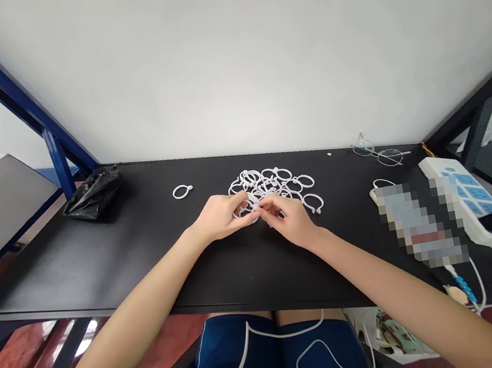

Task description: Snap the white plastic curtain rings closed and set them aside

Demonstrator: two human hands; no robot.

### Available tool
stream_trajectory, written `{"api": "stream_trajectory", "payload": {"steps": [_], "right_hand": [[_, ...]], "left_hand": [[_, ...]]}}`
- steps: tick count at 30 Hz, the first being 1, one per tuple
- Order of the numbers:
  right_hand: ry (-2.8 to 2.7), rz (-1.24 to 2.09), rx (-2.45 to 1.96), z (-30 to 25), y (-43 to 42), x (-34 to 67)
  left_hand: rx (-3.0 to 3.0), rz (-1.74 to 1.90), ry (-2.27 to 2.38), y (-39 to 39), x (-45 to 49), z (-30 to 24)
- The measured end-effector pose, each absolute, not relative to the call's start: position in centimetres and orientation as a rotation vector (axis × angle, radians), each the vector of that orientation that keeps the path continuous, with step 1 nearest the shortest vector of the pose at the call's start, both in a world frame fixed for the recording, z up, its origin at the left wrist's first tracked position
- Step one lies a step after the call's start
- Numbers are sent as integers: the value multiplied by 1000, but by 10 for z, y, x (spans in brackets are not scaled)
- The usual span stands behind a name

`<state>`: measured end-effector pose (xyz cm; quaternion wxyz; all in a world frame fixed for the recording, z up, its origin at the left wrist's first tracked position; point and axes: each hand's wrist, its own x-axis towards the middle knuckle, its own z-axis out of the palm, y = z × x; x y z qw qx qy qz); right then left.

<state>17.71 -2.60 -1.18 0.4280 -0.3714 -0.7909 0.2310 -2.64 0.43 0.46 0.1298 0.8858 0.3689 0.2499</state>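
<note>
My left hand (226, 216) and my right hand (285, 218) meet at the near side of a pile of white curtain-type rings (275, 185) on the black table. Fingers of both hands are pinched around one white ring (245, 211), whose curve shows by the left thumb and forefinger. Its small end piece is mostly hidden between the right fingertips. Each loose ring carries a little knob or eyelet. Apart from the pile, to the left, a single white ring (182, 192) lies flat.
A black plastic bag (94, 195) sits at the table's left end. On the right are eyeglasses (378, 152), a blurred-out phone (418, 226) with a cable and a white power strip (472, 201). A white wall rises behind the table (139, 228); a white cord crosses my lap.
</note>
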Motion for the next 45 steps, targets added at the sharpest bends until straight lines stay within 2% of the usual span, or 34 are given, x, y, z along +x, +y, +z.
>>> {"api": "stream_trajectory", "payload": {"steps": [45], "right_hand": [[-1972,569,-925,-13,-25,177]], "left_hand": [[2610,719,1064,3,-27,6]]}}
